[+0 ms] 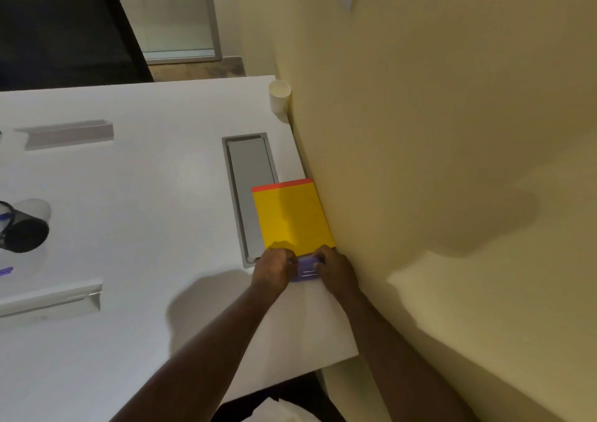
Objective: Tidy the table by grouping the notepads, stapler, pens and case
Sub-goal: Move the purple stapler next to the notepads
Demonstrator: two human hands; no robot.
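A yellow notepad [292, 214] with a red top band lies flat on the white table [145, 195], against the wall on the right. Just below its near edge sits a small purple stapler [306, 269]. My left hand [273, 268] grips the stapler's left side with curled fingers, and my right hand [334, 268] grips its right side. At the far left a black mesh case [22, 227] lies on its side with a blue pen showing in it. Another blue pen [5, 271] lies at the left edge, mostly cut off.
A grey recessed cable tray [250, 195] runs beside the notepad's left edge. A white paper cup [279, 96] stands at the far right corner by the wall. Two grey desk fittings [68, 134] [51, 300] lie to the left. The yellow wall [452, 163] borders the table's right side.
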